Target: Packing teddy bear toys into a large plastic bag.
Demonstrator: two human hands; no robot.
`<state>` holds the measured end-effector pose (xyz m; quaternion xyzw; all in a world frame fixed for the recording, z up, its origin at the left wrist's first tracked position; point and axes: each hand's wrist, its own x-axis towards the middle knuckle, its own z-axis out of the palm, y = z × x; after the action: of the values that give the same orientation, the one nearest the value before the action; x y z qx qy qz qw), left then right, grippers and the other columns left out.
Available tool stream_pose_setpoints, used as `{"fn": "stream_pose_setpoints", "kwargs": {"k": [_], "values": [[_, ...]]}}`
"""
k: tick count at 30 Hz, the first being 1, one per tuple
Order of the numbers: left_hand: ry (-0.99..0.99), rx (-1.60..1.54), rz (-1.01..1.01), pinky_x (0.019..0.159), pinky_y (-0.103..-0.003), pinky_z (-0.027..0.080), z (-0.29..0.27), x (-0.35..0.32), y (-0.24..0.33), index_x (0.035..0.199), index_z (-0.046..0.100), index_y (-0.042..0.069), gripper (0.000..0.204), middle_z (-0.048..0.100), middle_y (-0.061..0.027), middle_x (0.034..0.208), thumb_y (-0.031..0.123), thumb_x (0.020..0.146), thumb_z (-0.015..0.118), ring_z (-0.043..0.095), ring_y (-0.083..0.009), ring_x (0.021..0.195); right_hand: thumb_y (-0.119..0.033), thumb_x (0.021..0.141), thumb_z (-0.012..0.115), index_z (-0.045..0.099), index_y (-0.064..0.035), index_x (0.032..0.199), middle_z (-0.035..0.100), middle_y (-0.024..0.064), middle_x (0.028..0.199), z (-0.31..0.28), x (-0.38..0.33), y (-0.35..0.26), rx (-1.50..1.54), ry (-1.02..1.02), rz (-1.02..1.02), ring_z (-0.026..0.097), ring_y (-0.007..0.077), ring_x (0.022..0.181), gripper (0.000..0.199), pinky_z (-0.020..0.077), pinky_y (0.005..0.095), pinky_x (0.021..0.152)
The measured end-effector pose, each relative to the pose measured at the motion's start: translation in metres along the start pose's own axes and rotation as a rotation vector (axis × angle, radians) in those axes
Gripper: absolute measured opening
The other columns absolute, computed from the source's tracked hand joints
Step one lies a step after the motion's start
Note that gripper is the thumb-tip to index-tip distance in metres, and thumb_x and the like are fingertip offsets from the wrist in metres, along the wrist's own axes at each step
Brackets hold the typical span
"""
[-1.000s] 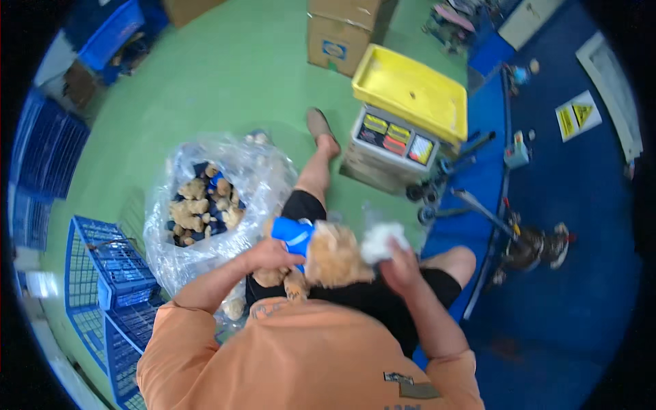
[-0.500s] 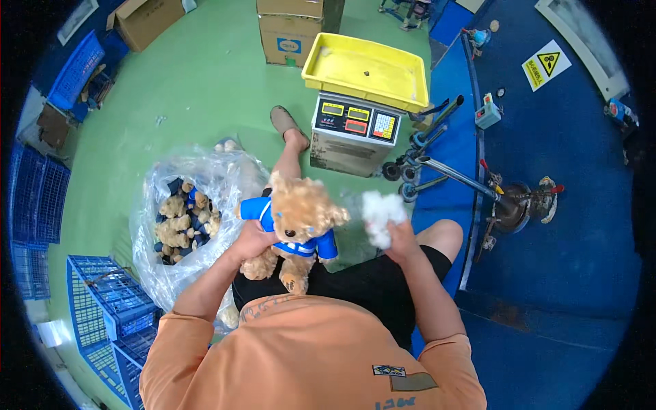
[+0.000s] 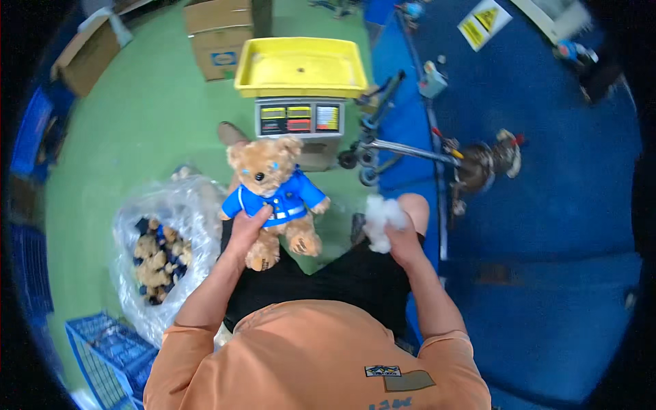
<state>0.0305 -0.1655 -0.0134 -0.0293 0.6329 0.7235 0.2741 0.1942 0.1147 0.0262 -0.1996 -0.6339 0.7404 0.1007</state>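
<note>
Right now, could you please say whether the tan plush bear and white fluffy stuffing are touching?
Apart: the head view shows green floor between the tan plush bear and white stuffing.

Green floor [image 3: 137,123] with a bag of plush toys, cartons and a scale standing on it.
A clear plastic bag [image 3: 203,210], its mouth spread wide, sits at the left around a heap of tan and dark-blue plush toys [image 3: 152,263]; a blue mesh-sided crate [image 3: 116,345] stands near it, toward the lower edge. Farther off are a tall cardboard carton [image 3: 222,51], another brown carton [image 3: 89,55] at the upper left, and a grey electronic scale [image 3: 301,117] bearing a yellow tray [image 3: 301,89].
</note>
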Motion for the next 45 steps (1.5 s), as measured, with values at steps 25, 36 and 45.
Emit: {"fn": "stream_pose_setpoints", "kwargs": {"k": [25, 36, 45], "values": [[-0.412, -0.071, 0.046, 0.084, -0.027, 0.051, 0.035, -0.004, 0.005, 0.117, 0.06, 0.0, 0.04, 0.067, -0.0083, 0.107, 0.016, 0.082, 0.071, 0.063, -0.0153, 0.09, -0.011, 0.072, 0.076, 0.049, -0.0034, 0.13, 0.058, 0.0134, 0.122, 0.051, -0.032, -0.07, -0.799, 0.001, -0.023, 0.056, 0.0247, 0.108, 0.064, 0.0421, 0.0335, 0.096], [-0.251, 0.064, 0.019, 0.095, -0.033, 0.046, -0.023, -0.029, 0.029, 0.129, 0.05, 0.001, 0.059, 0.06, -0.0107, 0.121, 0.014, 0.077, 0.076, 0.057, -0.0185, 0.106, -0.015, 0.067, 0.082, 0.06, -0.0002, 0.117, 0.067, 0.0124, 0.108, 0.139, 0.067, -0.023, -0.531, -0.383, -0.225, 0.064, 0.0257, 0.091, 0.056, 0.0507, 0.0366, 0.08], [-0.102, 0.432, 0.68, 0.099, -0.034, 0.043, -0.032, -0.052, 0.07, 0.14, 0.038, 0.002, 0.085, 0.05, -0.0139, 0.134, 0.009, 0.067, 0.082, 0.052, -0.0231, 0.117, -0.022, 0.069, 0.081, 0.064, 0.001, 0.108, 0.07, 0.0132, 0.099, 0.138, 0.068, -0.012, -0.735, -0.664, -0.185, 0.067, 0.0295, 0.084, 0.049, 0.0518, 0.0381, 0.075]]}}
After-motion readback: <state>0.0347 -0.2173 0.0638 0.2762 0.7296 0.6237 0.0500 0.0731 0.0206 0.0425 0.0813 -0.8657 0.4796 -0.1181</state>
